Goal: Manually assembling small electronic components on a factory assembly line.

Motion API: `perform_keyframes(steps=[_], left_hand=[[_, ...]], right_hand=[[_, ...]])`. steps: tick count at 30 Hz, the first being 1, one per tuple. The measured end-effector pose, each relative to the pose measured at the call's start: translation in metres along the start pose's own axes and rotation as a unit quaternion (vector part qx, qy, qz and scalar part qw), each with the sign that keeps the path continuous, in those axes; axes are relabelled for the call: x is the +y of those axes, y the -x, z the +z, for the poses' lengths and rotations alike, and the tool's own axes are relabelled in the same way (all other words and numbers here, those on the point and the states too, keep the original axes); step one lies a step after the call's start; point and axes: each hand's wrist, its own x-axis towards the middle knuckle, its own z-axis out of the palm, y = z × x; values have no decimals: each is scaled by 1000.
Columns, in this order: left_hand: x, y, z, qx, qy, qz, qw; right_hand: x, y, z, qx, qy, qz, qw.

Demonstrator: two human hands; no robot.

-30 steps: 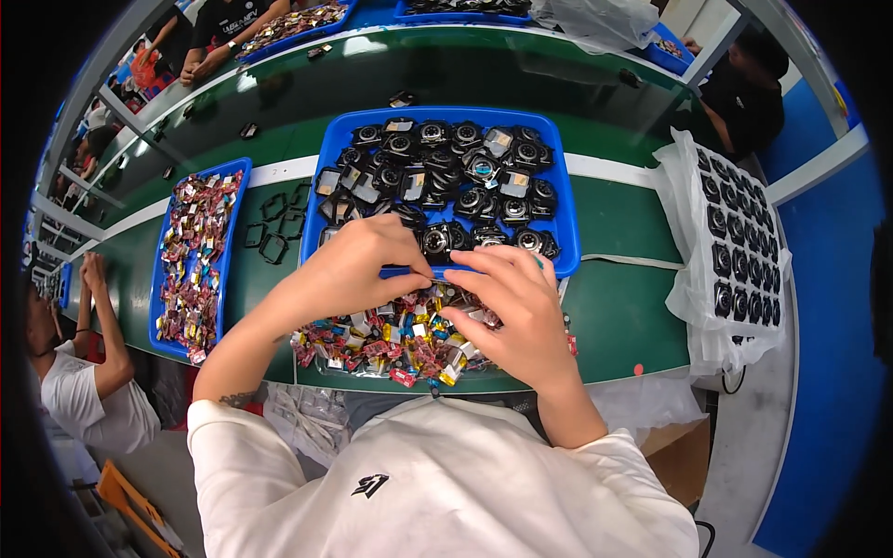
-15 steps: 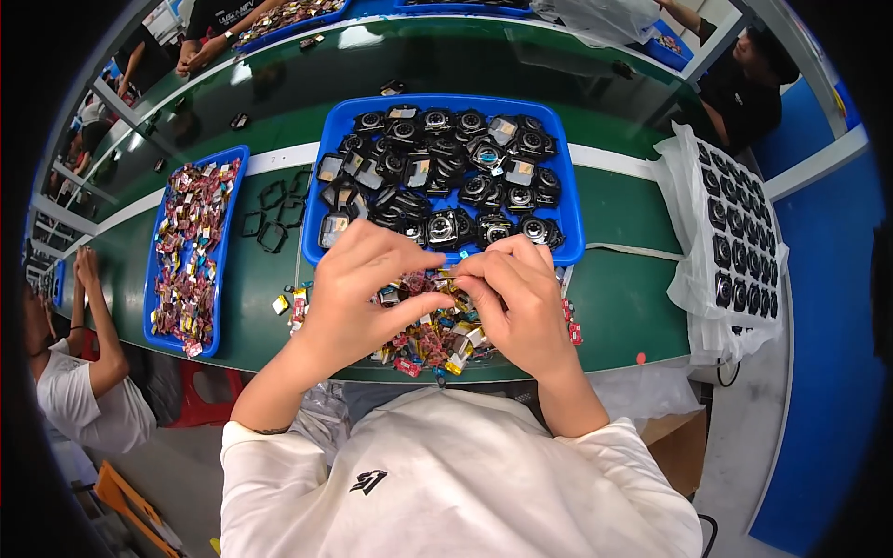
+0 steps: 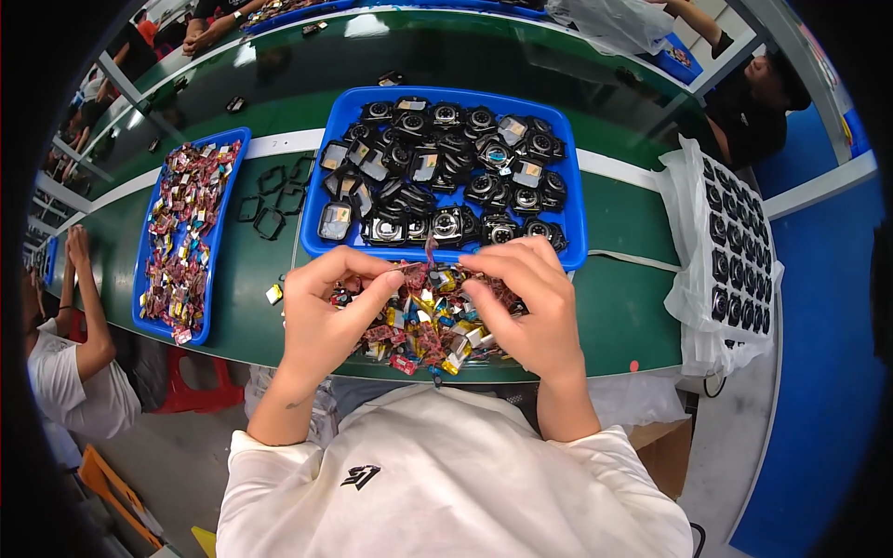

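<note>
In front of me my left hand [image 3: 326,307] is closed in a pinch, thumb against forefinger. From its fingertips sticks out a small reddish circuit board [image 3: 416,269], partly lost against the parts behind it. Across from it, my right hand [image 3: 532,302] has thumb and forefinger apart, with nothing visible between them. Both hands hover over a heap of small electronic parts [image 3: 433,335] in red, yellow, white and blue. Just beyond stands a blue tray [image 3: 579,237] filled with black watch-like cases [image 3: 446,167], some face up, some showing pale backs.
At left is a narrower blue tray [image 3: 216,265] of similar small parts. Black frames [image 3: 270,223] lie between the trays on the green table [image 3: 633,307]. A stack of white trays with black cases [image 3: 735,251] stands at right. Co-workers sit at left, far left and far right.
My hands have drawn apart and come slightly nearer to me. The right thumb and forefinger have spread, while the left ones have closed on the circuit board. My view has shifted a little.
</note>
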Motion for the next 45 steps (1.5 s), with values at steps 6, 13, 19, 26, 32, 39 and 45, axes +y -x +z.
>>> perform_keyframes(steps=[6,13,19,26,32,39,45], left_hand=[[-10,17,8,-2,139,-29,990],[-13,27,10,7,243,-92,966],[-17,33,9,15,283,-91,955],[-6,28,17,7,47,41,998],[-5,27,19,1,-91,165,982],[-1,29,13,-97,166,-30,981],[-3,30,18,-133,303,-100,938]], right_hand=[[-6,-2,12,-75,-46,22,996],[-8,2,12,10,3,62,998],[-23,1,2,34,25,43,998],[-21,11,7,-44,-159,165,972],[-15,12,7,-33,-154,120,980],[-14,18,-4,-75,-302,152,938],[-18,21,1,-87,-499,241,828]])
